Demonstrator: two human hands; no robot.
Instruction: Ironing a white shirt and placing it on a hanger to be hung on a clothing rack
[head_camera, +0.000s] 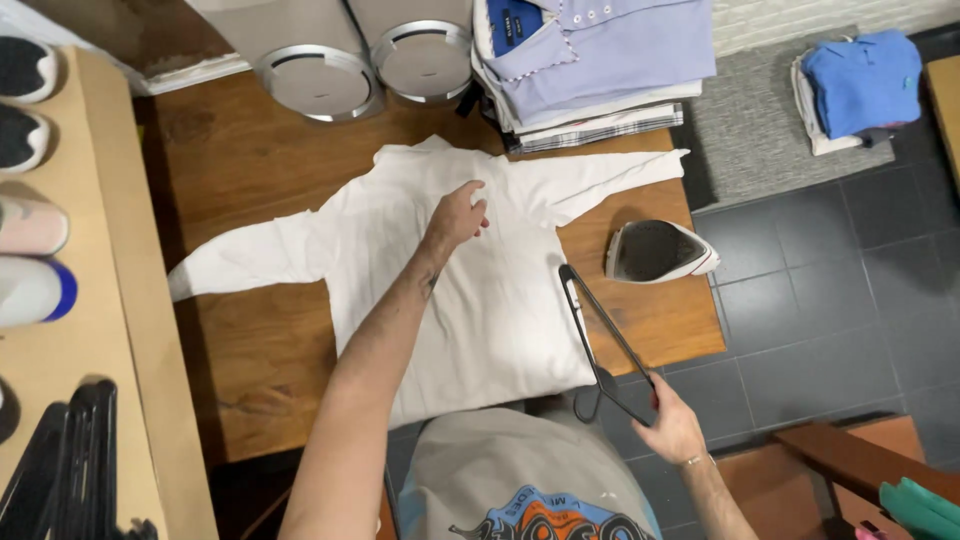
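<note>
A white long-sleeved shirt (470, 290) lies spread flat on the wooden table (240, 340), sleeves out to either side, collar toward the far edge and its hem hanging just over the near edge in front of me. My left hand (458, 214) rests on the upper chest of the shirt, fingers loosely apart and pressing the cloth below the collar. My right hand (672, 425) is off the table's near right corner, fingers closed around the neck of a black plastic hanger (600, 335), which slants up over the shirt's right edge; whether the hanger touches the cloth I cannot tell from this angle. Just beside the shirt's right sleeve an iron (658, 252) rests on the table. Behind the collar stands a stack of folded shirts (590, 70), a pale blue one on top, and next to it two round metal-rimmed canisters (365, 65). A second folded pile, topped in blue (860, 85), sits on a grey mat on the floor. To my left, shoes (25, 160) line a tan shelf, with more black hangers (70, 460) bunched below.
</note>
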